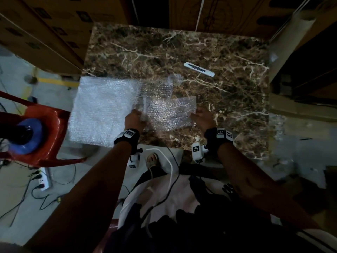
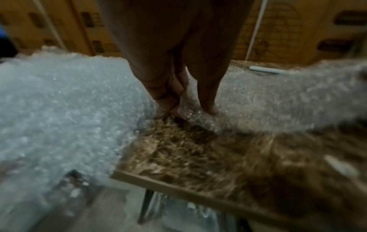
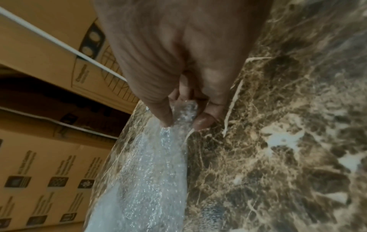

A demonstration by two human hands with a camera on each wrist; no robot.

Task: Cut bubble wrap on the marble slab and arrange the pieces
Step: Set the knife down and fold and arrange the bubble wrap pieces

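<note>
A large sheet of bubble wrap [image 1: 102,108] lies over the left part of the brown marble slab [image 1: 228,106] and hangs past its left edge. A smaller cut piece of bubble wrap [image 1: 170,112] is stretched between my hands near the slab's front. My left hand [image 1: 135,118] pinches its left end between thumb and fingers [image 2: 174,108]. My right hand [image 1: 202,118] pinches its right end, the wrap [image 3: 178,116] bunched between thumb and fingertips. A white utility knife [image 1: 199,69] lies alone further back on the slab.
Cardboard boxes [image 1: 45,30] stand behind and to the left of the slab. A red plastic chair [image 1: 45,128] with a blue and black object on it is at the left. Cables and a power strip [image 1: 42,181] lie on the floor.
</note>
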